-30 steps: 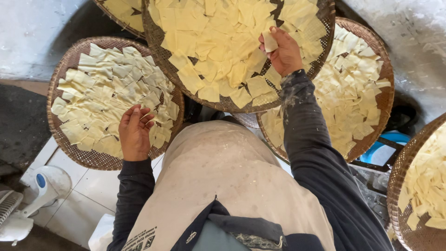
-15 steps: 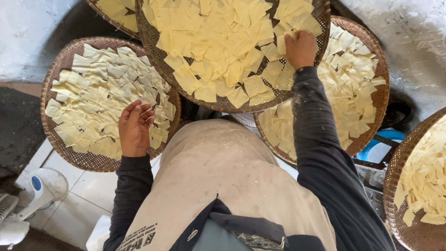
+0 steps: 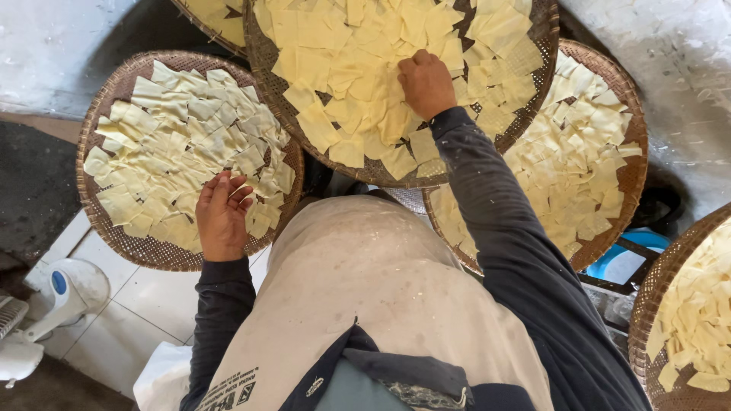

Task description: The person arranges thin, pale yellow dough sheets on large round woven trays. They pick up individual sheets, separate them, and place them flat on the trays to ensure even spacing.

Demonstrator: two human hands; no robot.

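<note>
My left hand (image 3: 222, 215) rests with fingers spread on the near edge of a round woven tray (image 3: 91, 221) covered with pale yellow dough squares (image 3: 175, 144). My right hand (image 3: 423, 82) reaches forward, palm down, onto the dough squares (image 3: 343, 68) in a larger woven tray (image 3: 263, 53) stacked above the others. Its fingers curl down onto the pieces, and I cannot tell whether they pinch one. A flour-dusted beige apron (image 3: 365, 289) fills the lower middle of the view.
A third woven tray (image 3: 636, 152) of squares lies under my right arm, another (image 3: 647, 320) at the far right, and one more (image 3: 205, 19) at the top left. A white fan (image 3: 46, 304) stands on the tiled floor at the lower left. A blue container (image 3: 632, 259) sits below the right tray.
My right hand, which held one dough square up at the tray's right side, has moved left and down onto the pieces. My left hand has stayed in place.
</note>
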